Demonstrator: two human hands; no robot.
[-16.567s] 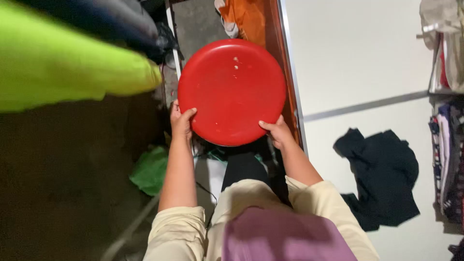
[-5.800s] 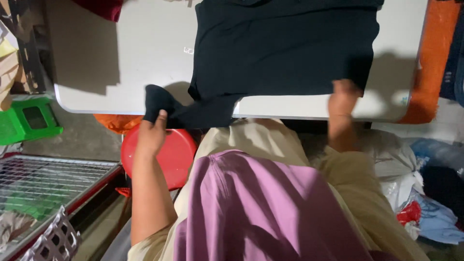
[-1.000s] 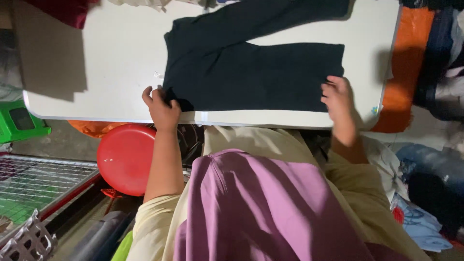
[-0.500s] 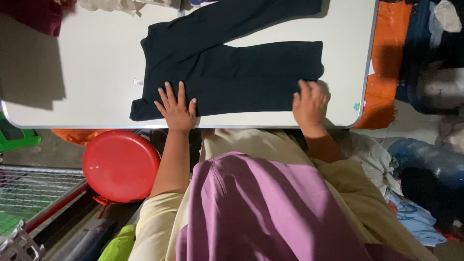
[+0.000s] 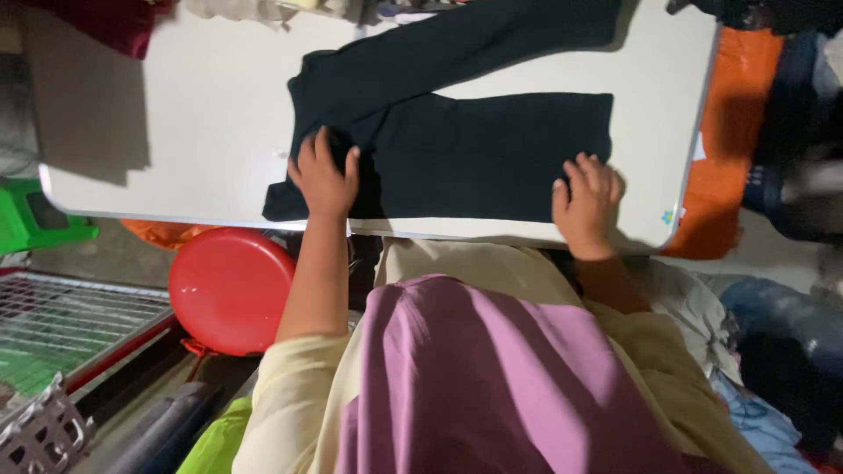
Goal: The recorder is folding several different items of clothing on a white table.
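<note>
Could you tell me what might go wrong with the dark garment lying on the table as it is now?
The dark garment lies along the near edge of the white table; a tug could slide it off. Only the left hand and right hand press it flat, so the cloth between them may wrinkle.

The person wears pale yellow sleeves and what looks like a mauve headscarf.

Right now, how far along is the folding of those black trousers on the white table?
Done: the black trousers lie spread on the white table. In hand: the left hand presses flat near the waist, the right hand at the near leg's end. Left: the legs lie apart, no fold visible.
</note>
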